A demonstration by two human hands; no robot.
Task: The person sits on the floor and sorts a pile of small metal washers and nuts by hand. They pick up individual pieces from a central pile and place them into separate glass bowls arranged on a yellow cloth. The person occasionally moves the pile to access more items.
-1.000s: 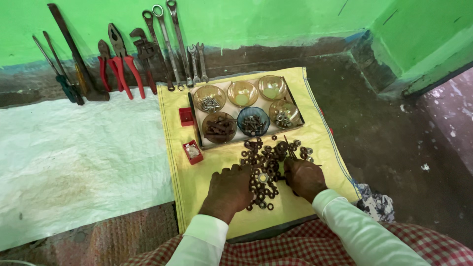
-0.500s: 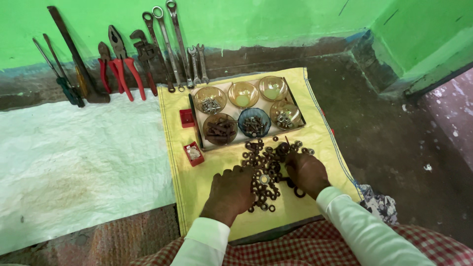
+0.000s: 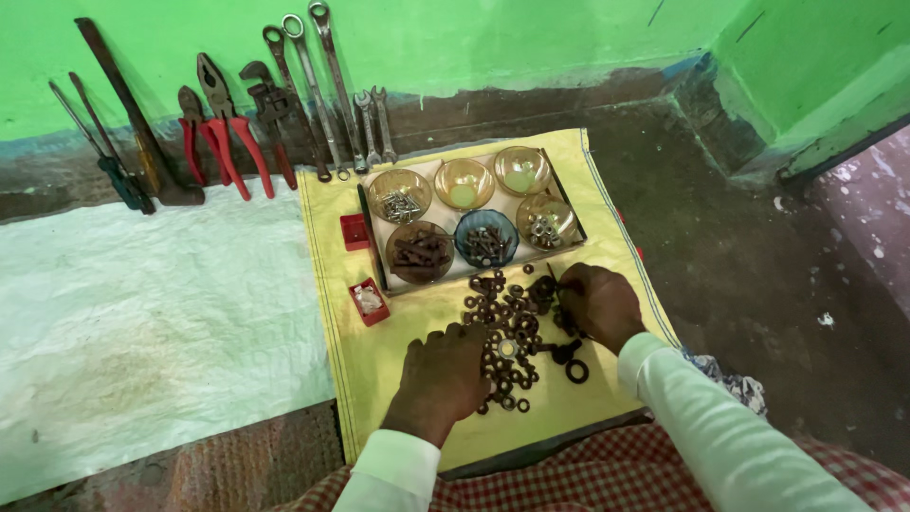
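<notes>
Here, rusty nuts pile (image 3: pixel 507 332) between both hands, under fingers (image 3: pixel 471 334)

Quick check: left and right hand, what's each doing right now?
Left hand: palm down, fingers curled on the pile of rusty nuts and washers; grip cannot be told.
Right hand: fingertips pinching in the pile; held piece unclear.

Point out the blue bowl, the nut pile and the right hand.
blue bowl (image 3: pixel 486 239): head view, on its rim and contents.
nut pile (image 3: pixel 513 327): head view, middle of the heap.
right hand (image 3: pixel 597 303): head view, back of the hand.
</notes>
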